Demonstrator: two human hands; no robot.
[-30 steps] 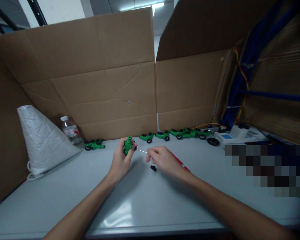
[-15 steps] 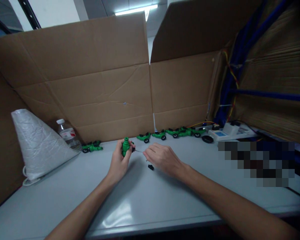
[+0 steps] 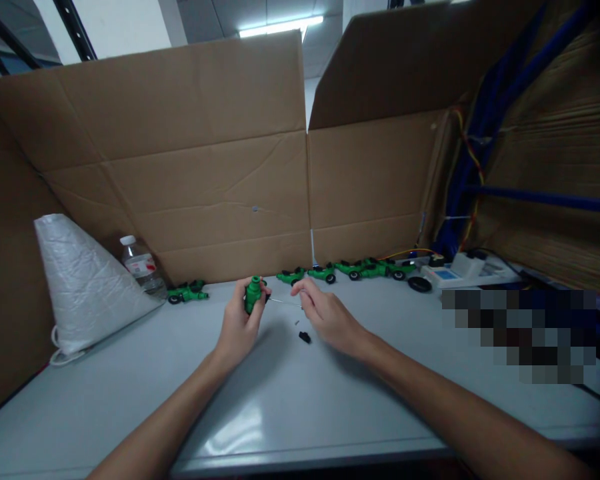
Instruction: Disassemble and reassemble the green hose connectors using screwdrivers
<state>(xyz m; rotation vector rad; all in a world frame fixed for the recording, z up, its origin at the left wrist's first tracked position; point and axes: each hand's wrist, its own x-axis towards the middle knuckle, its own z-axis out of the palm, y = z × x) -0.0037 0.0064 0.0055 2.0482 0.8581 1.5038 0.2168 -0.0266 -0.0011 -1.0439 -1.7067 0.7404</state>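
My left hand is closed around a green toy part, held above the table with its narrow end up. A thin metal shaft runs from the dark right side of that part to my right hand. My right fingers are wrapped round the tool's handle, which they hide. On the table below and between the hands lie a small black piece and a tiny screw-like bit.
Several green toy vehicles line the back edge; another group is at left. Beside it are a bottle and a white bag. A black ring and a power strip sit right. Cardboard walls the back.
My right hand has shifted slightly right and its fingers have changed position, showing more of the shaft. The tiny bit on the table shows more plainly. The whole view has shifted a little.
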